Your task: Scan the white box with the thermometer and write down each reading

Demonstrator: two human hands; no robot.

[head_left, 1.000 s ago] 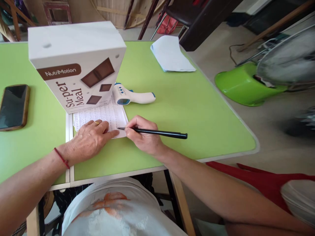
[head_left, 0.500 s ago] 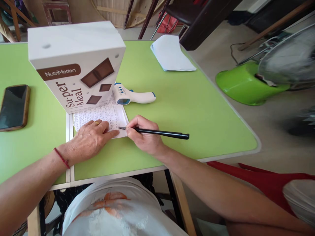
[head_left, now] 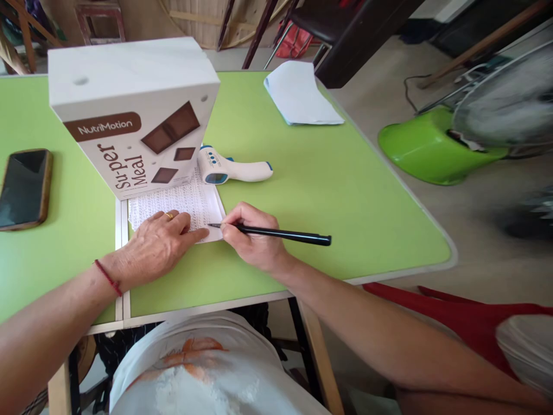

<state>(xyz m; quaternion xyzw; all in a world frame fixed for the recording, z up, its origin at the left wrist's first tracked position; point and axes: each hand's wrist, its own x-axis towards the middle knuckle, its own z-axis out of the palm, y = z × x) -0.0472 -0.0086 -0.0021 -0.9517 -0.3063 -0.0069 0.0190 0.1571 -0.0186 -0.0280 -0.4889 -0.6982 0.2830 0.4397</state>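
Observation:
Under my hands lies a sheet of paper (head_left: pixel 203 199) covered in rows of small handwriting, its far part hidden by a tall white box. My left hand (head_left: pixel 162 242), with a ring and a red wrist cord, rests flat on the paper's near edge, thumb stretched to the right. In my right hand (head_left: pixel 254 236) is a slim black pen (head_left: pixel 289 234), gripped near its point. The tip meets the paper close to its right side, just above my left thumb.
The white NutriMotion box (head_left: pixel 142 132) stands on the green table (head_left: pixel 345 190) behind the paper. Beside it lies a white infrared thermometer (head_left: pixel 242 170). A phone (head_left: pixel 25 189) is at the left, folded white paper (head_left: pixel 302 95) at the far right. A green stool (head_left: pixel 423 147) stands beyond the table.

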